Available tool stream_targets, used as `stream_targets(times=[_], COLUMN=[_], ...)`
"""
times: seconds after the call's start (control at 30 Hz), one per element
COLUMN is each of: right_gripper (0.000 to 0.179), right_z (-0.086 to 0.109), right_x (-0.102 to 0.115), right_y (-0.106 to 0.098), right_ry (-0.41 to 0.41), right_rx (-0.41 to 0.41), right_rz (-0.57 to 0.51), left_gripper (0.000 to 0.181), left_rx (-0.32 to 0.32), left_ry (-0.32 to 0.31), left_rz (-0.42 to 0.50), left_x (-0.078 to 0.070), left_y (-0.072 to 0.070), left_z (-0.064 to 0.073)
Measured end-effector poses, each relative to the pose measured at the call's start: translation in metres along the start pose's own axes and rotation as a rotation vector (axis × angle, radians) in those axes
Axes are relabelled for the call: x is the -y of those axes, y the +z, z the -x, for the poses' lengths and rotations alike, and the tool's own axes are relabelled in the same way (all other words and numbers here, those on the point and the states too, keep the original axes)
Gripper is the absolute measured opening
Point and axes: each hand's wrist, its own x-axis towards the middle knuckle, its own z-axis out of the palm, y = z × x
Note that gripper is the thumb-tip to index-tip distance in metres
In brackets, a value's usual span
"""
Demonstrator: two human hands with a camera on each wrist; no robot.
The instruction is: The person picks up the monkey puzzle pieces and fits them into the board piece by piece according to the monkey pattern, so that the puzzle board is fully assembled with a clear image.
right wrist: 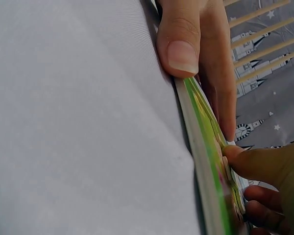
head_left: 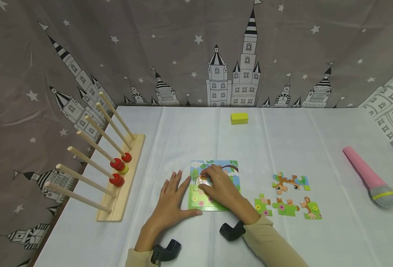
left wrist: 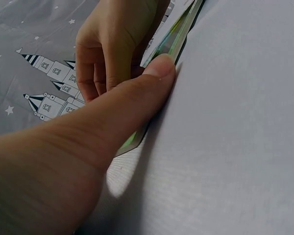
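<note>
A square puzzle board (head_left: 196,203) with a green and blue picture lies flat on the table. My left hand (head_left: 170,205) spreads its straight fingers along the board's left side, and its thumb (left wrist: 159,68) rests on the near edge. Over the board, my right hand (head_left: 223,187) pinches a puzzle piece (head_left: 204,181) between thumb and fingers. That piece lies at the picture's left part, partly covered by the hand. Several loose puzzle pieces (head_left: 286,208) with a brown animal, grass and flowers lie right of the board.
A wooden rack (head_left: 129,178) with upright pegs and a few red and yellow rings stands at left. At the back lies a yellow block (head_left: 239,118). A pink toy microphone (head_left: 364,170) lies at far right. Behind the table hangs a grey castle-print cloth (head_left: 183,48).
</note>
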Motion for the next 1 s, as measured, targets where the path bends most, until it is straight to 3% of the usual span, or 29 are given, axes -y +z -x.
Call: stream_targets(times=[0.6, 1.0], right_gripper=[0.029, 0.02], right_z=[0.0, 0.004], right_x=[0.001, 0.002], right_y=[0.0, -0.016], right_ry=[0.0, -0.022], right_rx=[0.009, -0.01], right_rz=[0.013, 0.022], left_gripper=[0.1, 0.101], left_rx=[-0.005, 0.006], left_ry=[0.004, -0.015], left_rz=[0.007, -0.001], left_x=[0.0, 0.0], left_y=[0.0, 0.0], left_z=[-0.001, 0.0])
